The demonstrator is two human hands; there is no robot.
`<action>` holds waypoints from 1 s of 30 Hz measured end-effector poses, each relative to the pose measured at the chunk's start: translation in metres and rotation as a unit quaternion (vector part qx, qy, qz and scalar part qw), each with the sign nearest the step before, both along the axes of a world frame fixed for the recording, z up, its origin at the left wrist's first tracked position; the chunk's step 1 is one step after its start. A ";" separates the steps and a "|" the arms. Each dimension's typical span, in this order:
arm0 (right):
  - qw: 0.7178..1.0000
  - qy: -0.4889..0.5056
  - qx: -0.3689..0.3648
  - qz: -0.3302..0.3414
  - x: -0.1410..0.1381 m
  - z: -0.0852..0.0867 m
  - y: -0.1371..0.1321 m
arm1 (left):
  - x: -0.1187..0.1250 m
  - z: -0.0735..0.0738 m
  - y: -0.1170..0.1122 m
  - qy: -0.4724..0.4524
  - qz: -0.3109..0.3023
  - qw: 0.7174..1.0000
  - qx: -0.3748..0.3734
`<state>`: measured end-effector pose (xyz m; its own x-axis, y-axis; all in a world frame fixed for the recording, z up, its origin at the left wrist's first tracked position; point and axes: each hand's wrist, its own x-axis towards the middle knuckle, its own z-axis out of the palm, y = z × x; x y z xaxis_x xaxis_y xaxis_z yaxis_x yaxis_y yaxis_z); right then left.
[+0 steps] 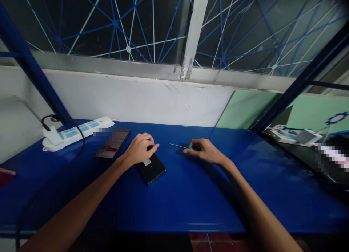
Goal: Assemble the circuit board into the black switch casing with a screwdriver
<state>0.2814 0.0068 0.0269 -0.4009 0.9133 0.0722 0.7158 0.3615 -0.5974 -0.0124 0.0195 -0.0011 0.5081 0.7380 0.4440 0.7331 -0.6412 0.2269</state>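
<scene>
My right hand [206,150] is closed around the green handle of a screwdriver [178,146], whose thin metal shaft points left, just over the table. My left hand [141,149] lies over the far end of a flat black rectangular device [152,169], its fingers curled and its thumb reaching to the right. The device rests on the blue table, turned at an angle, with a small pale label partly under the hand. What kind of device it is I cannot tell. A tiny dark speck [160,139] lies beyond it, too small to name.
To the left lies a phone [114,145] with its screen lit. Behind it a white power strip [79,133] holds a plug with a black cable [81,135] running down over the blue table [196,201]. Blue frame posts rise at both sides; several items crowd the far right.
</scene>
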 end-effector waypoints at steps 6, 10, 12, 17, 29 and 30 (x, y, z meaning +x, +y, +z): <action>1.000 -0.009 0.006 0.000 0.000 -0.002 0.001 | 0.004 -0.006 0.001 -0.006 0.048 0.999 -0.010; 1.000 -0.009 0.007 0.000 -0.001 -0.002 0.002 | 0.003 -0.004 0.001 -0.009 0.150 0.989 0.014; 1.000 -0.008 0.006 0.000 -0.001 -0.002 0.002 | 0.001 -0.001 0.001 -0.012 0.094 0.996 0.003; 0.998 -0.031 -0.044 0.021 0.001 -0.002 0.002 | -0.005 0.012 -0.003 0.037 -0.080 0.989 -0.116; 0.994 -0.011 -0.089 0.058 -0.004 0.000 -0.004 | -0.008 0.015 -0.006 0.061 -0.085 0.979 -0.176; 0.994 -0.013 -0.087 0.059 -0.004 -0.001 -0.004 | -0.007 0.014 -0.006 0.059 -0.083 0.980 -0.172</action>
